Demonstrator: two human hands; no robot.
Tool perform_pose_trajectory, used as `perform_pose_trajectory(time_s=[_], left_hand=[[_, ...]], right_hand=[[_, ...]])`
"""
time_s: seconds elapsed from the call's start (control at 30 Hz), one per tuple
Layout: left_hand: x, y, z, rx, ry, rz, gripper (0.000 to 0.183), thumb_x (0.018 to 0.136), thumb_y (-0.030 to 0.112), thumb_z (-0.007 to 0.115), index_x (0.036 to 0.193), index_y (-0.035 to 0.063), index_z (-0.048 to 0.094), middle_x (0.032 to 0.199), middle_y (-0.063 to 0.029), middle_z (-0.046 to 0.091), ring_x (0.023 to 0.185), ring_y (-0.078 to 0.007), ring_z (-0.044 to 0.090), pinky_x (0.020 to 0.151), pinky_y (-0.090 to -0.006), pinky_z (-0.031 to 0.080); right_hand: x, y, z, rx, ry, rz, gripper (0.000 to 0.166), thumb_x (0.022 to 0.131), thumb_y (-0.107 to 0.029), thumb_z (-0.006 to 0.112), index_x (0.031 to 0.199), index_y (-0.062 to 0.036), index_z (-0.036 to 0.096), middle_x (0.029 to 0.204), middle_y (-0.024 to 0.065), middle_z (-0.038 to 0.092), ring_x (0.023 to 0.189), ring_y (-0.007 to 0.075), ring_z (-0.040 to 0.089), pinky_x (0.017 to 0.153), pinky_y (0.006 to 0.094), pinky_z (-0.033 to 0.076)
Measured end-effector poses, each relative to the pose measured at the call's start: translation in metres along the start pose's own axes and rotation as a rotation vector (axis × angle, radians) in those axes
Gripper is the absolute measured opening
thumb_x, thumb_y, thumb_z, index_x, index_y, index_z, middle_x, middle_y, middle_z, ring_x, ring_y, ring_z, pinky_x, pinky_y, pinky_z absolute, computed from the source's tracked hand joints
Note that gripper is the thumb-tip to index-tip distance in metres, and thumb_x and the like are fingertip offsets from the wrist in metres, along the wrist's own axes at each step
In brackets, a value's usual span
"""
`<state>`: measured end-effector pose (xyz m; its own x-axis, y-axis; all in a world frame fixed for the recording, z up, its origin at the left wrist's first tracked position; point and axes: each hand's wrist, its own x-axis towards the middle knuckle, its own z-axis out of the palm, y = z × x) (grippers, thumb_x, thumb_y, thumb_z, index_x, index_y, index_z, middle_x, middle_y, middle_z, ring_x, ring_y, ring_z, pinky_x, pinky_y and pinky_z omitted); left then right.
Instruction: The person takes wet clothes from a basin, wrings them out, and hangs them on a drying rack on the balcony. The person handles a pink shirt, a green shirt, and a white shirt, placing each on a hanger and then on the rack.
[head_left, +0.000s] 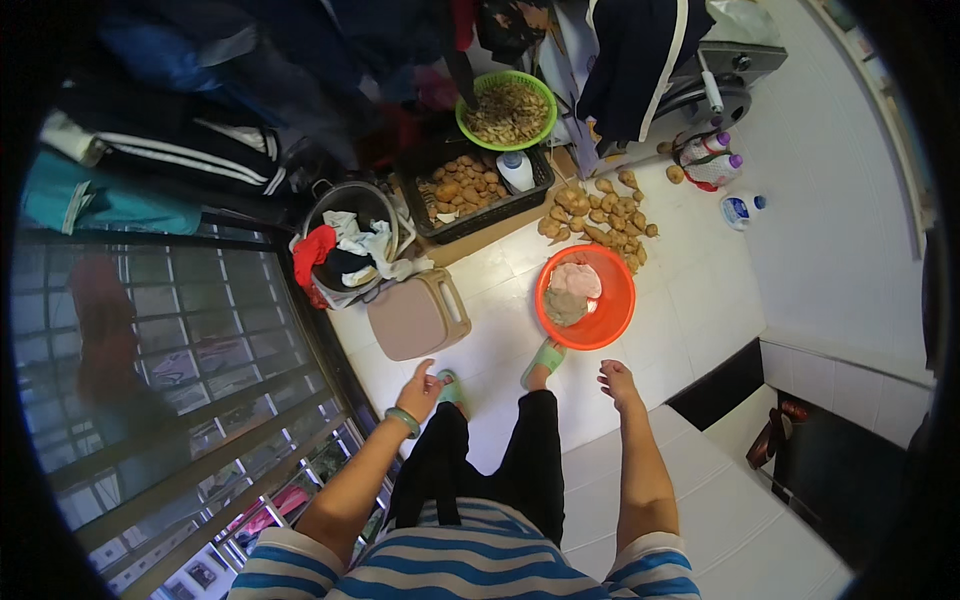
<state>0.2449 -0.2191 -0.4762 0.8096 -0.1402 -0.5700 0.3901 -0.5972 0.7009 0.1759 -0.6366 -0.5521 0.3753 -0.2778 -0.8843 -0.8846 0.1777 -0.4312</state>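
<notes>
My left hand (420, 391) hangs over the floor near my green slipper, empty, fingers apart; a green bangle (403, 422) circles that wrist. My right hand (618, 381) is held in the air just below the red plastic basin (624, 306), touching nothing, its fingers partly curled. Inside the basin lie a pink cloth (578, 280) and a grey-brown cloth (564, 306). Beyond the basin, several potato-like tubers (615, 214) are spread on the tiles. A beige plastic stool (411, 316) stands ahead of my left hand.
A black crate (484, 224) holds potatoes (466, 186) and a white bottle (516, 171). Over its back edge is a green basket (553, 120) of dried pieces. A bucket (352, 196) of clothes stands beside a glazed window (195, 322). Detergent bottles (739, 211) are by the right wall.
</notes>
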Motion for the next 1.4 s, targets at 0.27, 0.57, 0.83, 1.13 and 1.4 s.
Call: perform_pose_trajectory(time_s=[0.27,0.57,0.83,1.13,1.4], left_hand=[[0.053,0.051,0.182,-0.052,-0.237,-0.04,0.043,0.083,0.012,0.056,0.123,0.0096,0.041,0.081,-0.0073,0.062,0.071,-0.0212,0.062,0.065,-0.0316,0.049],[0.15,-0.006,0.294,-0.223,-0.323,-0.25,0.032,0.088,0.009,0.05,0.119,0.0037,0.042,0.091,-0.0111,0.062,0.083,-0.0218,0.063,0.075,-0.0293,0.05],[0.188,-0.045,0.295,-0.215,-0.213,-0.285,0.025,0.086,0.0,0.047,0.112,0.0016,0.049,0.087,-0.0092,0.063,0.081,-0.0156,0.063,0.071,-0.0262,0.05],[0.184,-0.016,0.286,-0.225,-0.31,-0.294,0.024,0.088,0.008,0.05,0.112,0.0041,0.046,0.087,-0.0066,0.062,0.079,-0.0133,0.06,0.071,-0.0255,0.049],[0.205,0.014,0.291,-0.659,-0.346,-0.621,0.033,0.088,0.033,0.054,0.109,0.0091,0.047,0.083,-0.0001,0.056,0.075,-0.0106,0.058,0.067,-0.0235,0.048]], right_hand=[[0.26,0.062,0.001,-0.632,0.066,-0.447,0.025,0.085,-0.03,0.054,0.097,-0.0076,0.057,0.083,0.0089,0.061,0.071,0.0221,0.058,0.062,0.0368,0.046],[0.489,0.124,0.036,-0.314,0.091,-0.282,0.036,0.083,-0.025,0.056,0.108,-0.0011,0.049,0.103,0.0198,0.057,0.094,0.0294,0.056,0.075,0.0394,0.046],[0.526,0.131,0.073,-0.222,0.17,-0.218,0.039,0.075,-0.025,0.063,0.104,-0.0006,0.053,0.093,0.0089,0.059,0.082,0.0196,0.056,0.069,0.0342,0.046],[0.417,0.074,0.059,0.147,-0.03,0.32,0.024,0.075,-0.034,0.061,0.084,-0.0126,0.056,0.062,0.0006,0.053,0.043,0.012,0.044,0.035,0.0272,0.027],[0.269,0.021,0.059,0.556,-0.064,0.106,0.025,0.078,-0.025,0.06,0.095,-0.0074,0.055,0.069,0.002,0.055,0.046,0.0128,0.047,0.036,0.0257,0.033]])
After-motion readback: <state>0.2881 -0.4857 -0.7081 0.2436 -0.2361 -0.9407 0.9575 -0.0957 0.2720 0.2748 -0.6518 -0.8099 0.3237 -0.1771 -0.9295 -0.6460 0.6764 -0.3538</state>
